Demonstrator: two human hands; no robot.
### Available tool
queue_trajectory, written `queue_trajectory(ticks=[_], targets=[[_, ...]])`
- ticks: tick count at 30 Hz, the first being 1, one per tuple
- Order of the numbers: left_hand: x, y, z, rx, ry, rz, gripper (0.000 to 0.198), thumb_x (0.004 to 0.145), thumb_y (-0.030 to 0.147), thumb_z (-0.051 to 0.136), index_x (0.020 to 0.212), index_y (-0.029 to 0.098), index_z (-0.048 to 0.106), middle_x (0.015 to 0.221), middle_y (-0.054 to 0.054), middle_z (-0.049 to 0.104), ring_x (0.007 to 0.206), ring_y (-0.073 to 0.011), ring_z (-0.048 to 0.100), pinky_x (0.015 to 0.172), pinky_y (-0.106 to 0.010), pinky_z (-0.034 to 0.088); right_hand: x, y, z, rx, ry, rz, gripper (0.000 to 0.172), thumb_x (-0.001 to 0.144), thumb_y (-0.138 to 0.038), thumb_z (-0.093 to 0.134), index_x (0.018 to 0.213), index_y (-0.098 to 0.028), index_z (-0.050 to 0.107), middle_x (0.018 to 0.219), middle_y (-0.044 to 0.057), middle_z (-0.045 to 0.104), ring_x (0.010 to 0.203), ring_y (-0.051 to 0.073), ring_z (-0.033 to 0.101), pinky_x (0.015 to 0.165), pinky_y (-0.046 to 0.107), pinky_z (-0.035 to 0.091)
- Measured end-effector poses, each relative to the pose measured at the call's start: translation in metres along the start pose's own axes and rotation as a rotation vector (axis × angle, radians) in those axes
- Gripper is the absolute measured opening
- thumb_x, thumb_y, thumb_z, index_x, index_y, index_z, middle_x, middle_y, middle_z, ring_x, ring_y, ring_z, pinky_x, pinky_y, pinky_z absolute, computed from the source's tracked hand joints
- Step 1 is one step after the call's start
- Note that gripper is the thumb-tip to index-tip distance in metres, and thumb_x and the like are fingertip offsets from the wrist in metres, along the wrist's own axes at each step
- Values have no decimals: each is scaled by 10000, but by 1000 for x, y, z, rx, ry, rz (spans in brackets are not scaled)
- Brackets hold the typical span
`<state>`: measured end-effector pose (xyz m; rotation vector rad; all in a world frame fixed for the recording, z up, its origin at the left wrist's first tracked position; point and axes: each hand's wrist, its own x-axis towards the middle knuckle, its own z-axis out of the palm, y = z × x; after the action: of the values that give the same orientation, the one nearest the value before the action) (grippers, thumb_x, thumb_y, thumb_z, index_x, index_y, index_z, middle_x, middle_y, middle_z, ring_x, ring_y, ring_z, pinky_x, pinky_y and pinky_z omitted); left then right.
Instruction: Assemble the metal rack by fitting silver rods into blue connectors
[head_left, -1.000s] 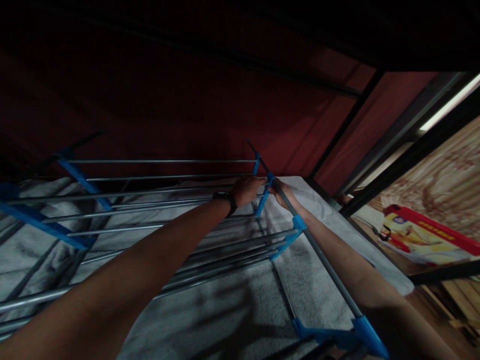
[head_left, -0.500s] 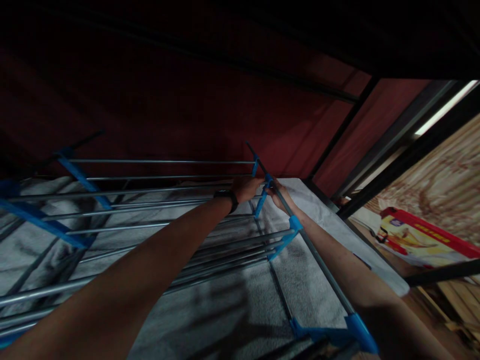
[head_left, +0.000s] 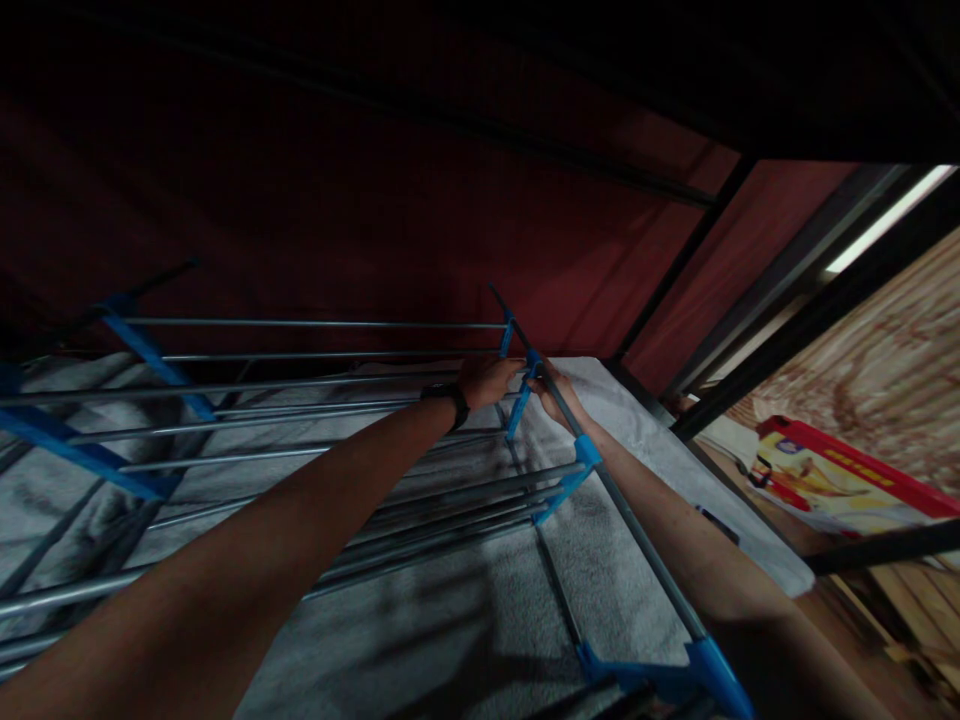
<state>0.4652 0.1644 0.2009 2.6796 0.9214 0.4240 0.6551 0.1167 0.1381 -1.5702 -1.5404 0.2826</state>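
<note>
A rack of grey metal tubes with blue plastic connectors lies across a grey blanket. My left hand, with a black band on its wrist, grips a tube end beside a blue connector at the rack's far right. On the other side of that connector, my right hand holds it, its fingers partly hidden behind the upright tube. More blue connectors join the tubes at the left.
Behind the rack stands a dark red wall with black metal bars. To the right, beyond a black frame, lie a red and yellow box and wooden slats. A dark flat object rests by my right forearm.
The rack and both my arms appear slightly further left in view. Both hands keep their hold at the same connector.
</note>
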Motion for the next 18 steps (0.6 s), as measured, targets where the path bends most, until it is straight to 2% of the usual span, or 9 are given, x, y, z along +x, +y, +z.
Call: queue_trajectory(ticks=[8, 14, 18], targets=[[1, -1, 4, 26, 34, -15, 395, 1060, 247, 486, 1348, 335, 742, 1297, -65, 790, 1186, -282, 737, 989, -362, 553, -3, 2, 1, 24, 0, 19, 476, 826, -308, 560, 1275, -206, 684, 1069, 107, 764, 960, 304, 713, 986, 484, 552], [2, -3, 5, 37, 38, 16, 412, 1047, 212, 479, 1346, 325, 739, 1279, -64, 795, 1185, -282, 740, 965, -355, 558, -4, -4, 1, 31, 5, 26, 472, 827, -316, 572, 1273, -206, 681, 1115, 111, 766, 1003, 306, 709, 998, 473, 549], [-1, 1, 2, 56, 43, -5, 389, 1028, 189, 512, 1296, 328, 756, 1264, -52, 801, 1180, -264, 738, 980, -340, 551, -5, -7, 1, 22, 19, 37, 461, 810, -290, 584, 1250, -205, 690, 1047, 105, 764, 984, 300, 708, 977, 460, 553]])
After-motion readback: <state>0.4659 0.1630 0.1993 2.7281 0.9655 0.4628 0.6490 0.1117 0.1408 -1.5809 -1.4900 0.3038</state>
